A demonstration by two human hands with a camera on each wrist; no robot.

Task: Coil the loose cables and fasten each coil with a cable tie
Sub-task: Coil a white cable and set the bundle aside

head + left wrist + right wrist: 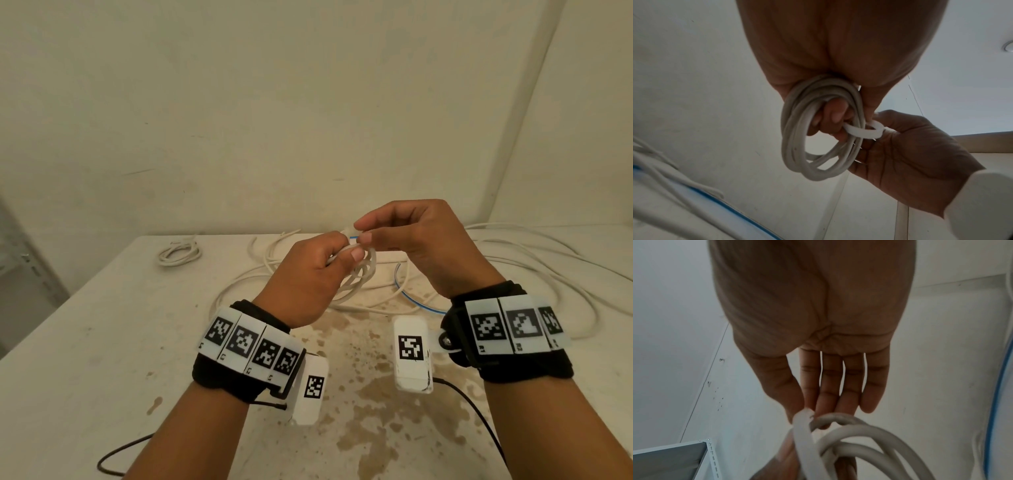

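Observation:
I hold a small coil of white cable in the air above the table. My left hand grips the coil's upper part, and in the left wrist view a finger curls through the coil. A white cable tie loops round the strands on the coil's right side. My right hand pinches the tie's end between thumb and forefinger at the top of the coil. In the right wrist view the tie runs down across the coil, and the other fingers lie straight.
A second small white coil lies at the table's back left. Long loose white cables and a blue cable spread over the back and right of the stained table. A grey metal shelf stands at the left.

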